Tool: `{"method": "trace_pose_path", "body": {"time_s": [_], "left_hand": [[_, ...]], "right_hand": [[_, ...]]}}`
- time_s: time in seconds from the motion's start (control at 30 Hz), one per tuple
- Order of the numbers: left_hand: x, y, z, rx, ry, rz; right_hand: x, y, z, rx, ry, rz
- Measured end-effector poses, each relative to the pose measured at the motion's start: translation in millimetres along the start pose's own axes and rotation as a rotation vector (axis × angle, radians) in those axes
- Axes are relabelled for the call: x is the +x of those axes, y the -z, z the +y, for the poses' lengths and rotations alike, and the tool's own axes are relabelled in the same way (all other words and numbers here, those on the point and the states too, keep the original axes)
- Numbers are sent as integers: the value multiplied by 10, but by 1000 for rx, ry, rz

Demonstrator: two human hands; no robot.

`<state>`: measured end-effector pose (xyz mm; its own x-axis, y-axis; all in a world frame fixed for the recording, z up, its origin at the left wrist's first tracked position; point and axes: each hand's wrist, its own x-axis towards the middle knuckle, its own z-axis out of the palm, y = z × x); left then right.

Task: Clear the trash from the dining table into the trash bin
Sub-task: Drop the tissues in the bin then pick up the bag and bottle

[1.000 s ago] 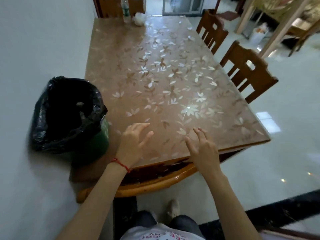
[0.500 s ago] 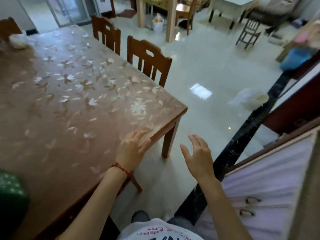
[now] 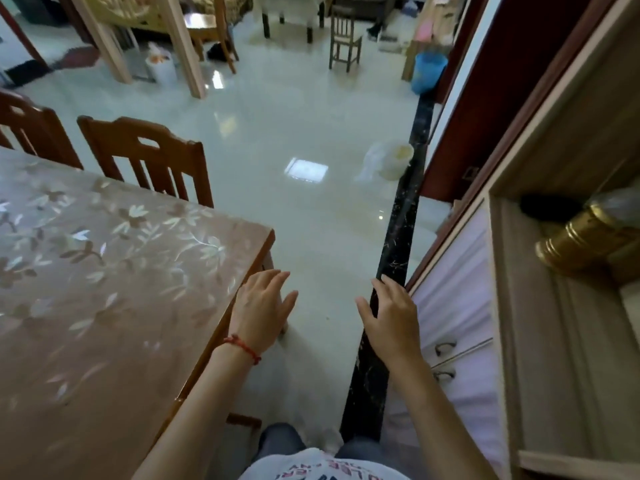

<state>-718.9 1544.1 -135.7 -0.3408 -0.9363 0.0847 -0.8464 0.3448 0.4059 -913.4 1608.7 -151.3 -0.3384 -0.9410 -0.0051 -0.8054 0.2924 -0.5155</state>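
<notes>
The dining table (image 3: pixel 104 271) with a brown floral cover fills the left of the view; only its near right corner shows. My left hand (image 3: pixel 261 311), with a red string at the wrist, hovers just past that corner, fingers apart and empty. My right hand (image 3: pixel 389 318) hangs over the floor by a black floor strip (image 3: pixel 398 237), also spread and empty. No trash is visible on the part of the table in view. The black-lined trash bin is out of view.
Two wooden chairs (image 3: pixel 145 157) stand at the table's far side. A cabinet with drawers (image 3: pixel 460 306) and a shelf holding a gold jar (image 3: pixel 585 237) is on the right. On the floor lie a pale bucket (image 3: pixel 394 161), a blue bin (image 3: pixel 427 72) and a small chair (image 3: pixel 344 39).
The view has swung right, away from the table and the black-lined bin. My left hand has come off the table corner; both hands now hover over the floor.
</notes>
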Motion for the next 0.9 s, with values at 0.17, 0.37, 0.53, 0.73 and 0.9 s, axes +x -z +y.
{"method": "trace_pose_path", "body": {"time_s": [0.17, 0.37, 0.53, 0.73, 0.9], "left_hand": [[325, -66, -16, 67, -125, -68], [763, -247, -95, 73, -184, -161], [1180, -337, -52, 78, -208, -182], [1834, -474, 32, 111, -187, -188], [2453, -568, 128, 195, -139, -220]], "right_hand": [[98, 33, 125, -40, -116, 61], [366, 58, 171, -47, -190, 100], [704, 85, 237, -71, -215, 99], [1384, 108, 409, -101, -189, 99], [2084, 141, 546, -198, -105, 116]]}}
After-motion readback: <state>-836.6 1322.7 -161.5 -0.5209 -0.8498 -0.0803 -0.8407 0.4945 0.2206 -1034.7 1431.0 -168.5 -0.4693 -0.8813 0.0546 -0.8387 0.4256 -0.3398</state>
